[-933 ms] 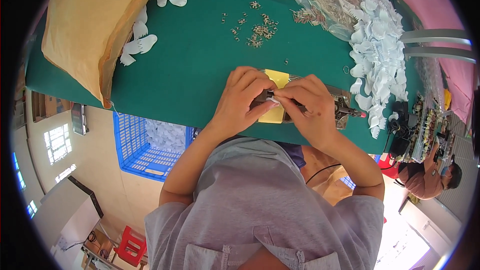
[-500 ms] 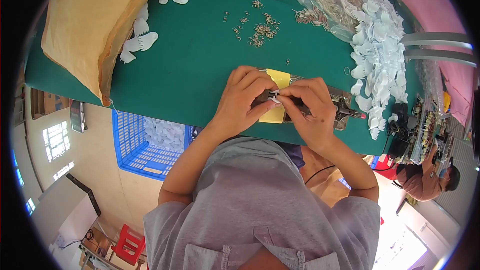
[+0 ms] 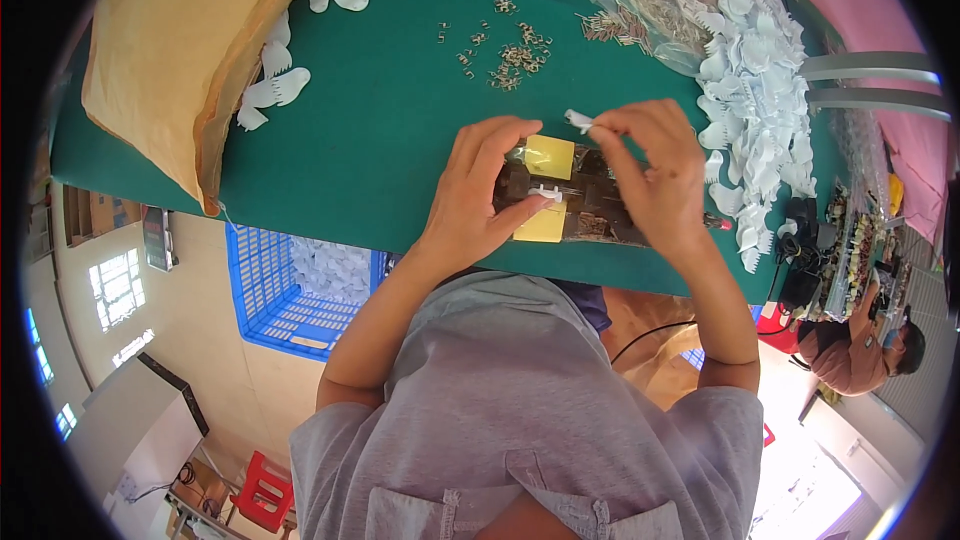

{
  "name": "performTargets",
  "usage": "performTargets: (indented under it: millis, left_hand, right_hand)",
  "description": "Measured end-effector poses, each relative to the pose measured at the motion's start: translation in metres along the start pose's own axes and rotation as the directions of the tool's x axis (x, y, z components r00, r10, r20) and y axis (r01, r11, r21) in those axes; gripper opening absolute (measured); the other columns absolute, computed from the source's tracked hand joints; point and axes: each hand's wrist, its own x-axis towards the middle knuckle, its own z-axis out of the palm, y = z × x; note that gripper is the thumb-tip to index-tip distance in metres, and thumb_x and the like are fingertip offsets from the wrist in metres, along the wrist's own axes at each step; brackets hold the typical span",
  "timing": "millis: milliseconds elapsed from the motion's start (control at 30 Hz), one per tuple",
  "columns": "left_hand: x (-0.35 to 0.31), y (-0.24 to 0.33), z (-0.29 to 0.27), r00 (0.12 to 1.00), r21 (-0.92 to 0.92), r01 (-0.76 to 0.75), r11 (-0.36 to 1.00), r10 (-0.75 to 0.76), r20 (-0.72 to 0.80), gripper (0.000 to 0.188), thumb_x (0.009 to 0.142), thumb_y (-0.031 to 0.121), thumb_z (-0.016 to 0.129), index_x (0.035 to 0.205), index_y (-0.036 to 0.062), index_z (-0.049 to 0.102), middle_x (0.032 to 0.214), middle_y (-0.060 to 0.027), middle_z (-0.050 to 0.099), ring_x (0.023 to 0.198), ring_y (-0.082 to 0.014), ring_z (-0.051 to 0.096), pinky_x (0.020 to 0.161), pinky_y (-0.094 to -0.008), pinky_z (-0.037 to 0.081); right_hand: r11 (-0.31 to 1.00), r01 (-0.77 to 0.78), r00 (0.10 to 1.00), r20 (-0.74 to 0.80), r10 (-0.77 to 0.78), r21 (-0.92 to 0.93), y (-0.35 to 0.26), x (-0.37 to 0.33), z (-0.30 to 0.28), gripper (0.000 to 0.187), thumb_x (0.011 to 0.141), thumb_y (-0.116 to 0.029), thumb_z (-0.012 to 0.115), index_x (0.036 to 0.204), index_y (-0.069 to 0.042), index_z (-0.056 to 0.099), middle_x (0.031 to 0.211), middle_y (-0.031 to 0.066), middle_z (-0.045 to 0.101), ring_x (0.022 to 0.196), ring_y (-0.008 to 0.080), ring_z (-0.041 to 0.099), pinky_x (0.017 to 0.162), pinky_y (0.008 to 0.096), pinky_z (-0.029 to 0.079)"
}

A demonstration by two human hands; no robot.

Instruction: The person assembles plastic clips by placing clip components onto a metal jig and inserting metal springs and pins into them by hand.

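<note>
My right hand (image 3: 655, 165) pinches a small white plastic hair claw clip (image 3: 578, 121) between thumb and fingertips, raised above the far side of a dark metal jig (image 3: 595, 202). Another small white piece (image 3: 546, 194) lies in the jig, and the thumb of my left hand (image 3: 478, 185) touches it. The left fingers are apart from that thumb, reaching along the jig's far left edge. Yellow pads (image 3: 548, 157) cover parts of the jig. Small metal springs (image 3: 520, 60) lie scattered on the green table beyond.
White toothed clip halves (image 3: 755, 90) are heaped at the right. Clear bags of metal parts (image 3: 660, 0) and loose pins (image 3: 612, 30) lie at the back. A brown paper sack (image 3: 180, 60) stands left. Below the table's edge sits a blue crate (image 3: 270, 290). Another person (image 3: 850, 350) sits far right.
My hands have separated. The right hand has moved away and up to the right with the white clip, uncovering the jig and the white piece in it. The left hand stays near the jig.
</note>
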Motion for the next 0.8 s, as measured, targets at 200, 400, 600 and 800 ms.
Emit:
performTargets:
  millis: [200, 400, 600, 800]
  left_hand:
    - [0.0, 0.001, -0.002, 1.0, 0.021, -0.021, 1.0, 0.022, -0.011, 0.081, 0.078, 0.009, 0.09, 0.149, 0.0058, 0.052, 0.147, -0.0143, 0.055, 0.134, -0.0342, 0.054, 0.11, -0.0431, 0.048]
    - [0.001, -0.002, -0.001, 1.0, 0.03, -0.02, 0.999, 0.02, 0.009, 0.082, 0.078, 0.011, 0.09, 0.15, 0.0062, 0.051, 0.139, -0.0118, 0.062, 0.128, -0.0327, 0.056, 0.106, -0.0431, 0.049]
    - [0.0, 0.001, -0.001, 0.998, -0.008, 0.04, 0.999, -0.039, 0.058, 0.081, 0.08, 0.01, 0.088, 0.151, 0.0073, 0.051, 0.119, -0.0053, 0.073, 0.122, -0.03, 0.058, 0.103, -0.0424, 0.05]
    - [-0.001, 0.0, -0.003, 0.996, -0.017, 0.045, 0.999, -0.043, 0.078, 0.079, 0.081, 0.009, 0.086, 0.152, 0.0074, 0.051, 0.113, -0.0041, 0.076, 0.121, -0.0281, 0.058, 0.102, -0.0413, 0.05]
  right_hand:
    - [0.986, -0.038, 0.989, 0.15, 0.014, 0.161, -0.017, -0.002, -0.015, 0.007, 0.089, -0.004, 0.078, 0.095, -0.004, 0.074, 0.091, 0.0085, 0.07, 0.084, 0.0292, 0.062, 0.073, 0.0411, 0.05]
    - [0.966, -0.106, 0.956, 0.292, 0.033, 0.236, -0.011, -0.01, 0.004, 0.006, 0.092, -0.009, 0.076, 0.096, -0.005, 0.075, 0.087, 0.0079, 0.067, 0.085, 0.0281, 0.059, 0.074, 0.0405, 0.049]
    - [0.951, -0.168, 0.948, 0.309, 0.083, 0.26, -0.009, -0.021, 0.013, 0.007, 0.093, -0.011, 0.076, 0.098, -0.006, 0.076, 0.084, 0.0076, 0.065, 0.084, 0.0277, 0.057, 0.073, 0.0409, 0.048]
    - [0.952, -0.137, 0.938, 0.346, 0.036, 0.274, -0.006, -0.018, 0.01, 0.008, 0.093, -0.011, 0.076, 0.098, -0.006, 0.076, 0.084, 0.0065, 0.065, 0.083, 0.0271, 0.058, 0.072, 0.0401, 0.048]
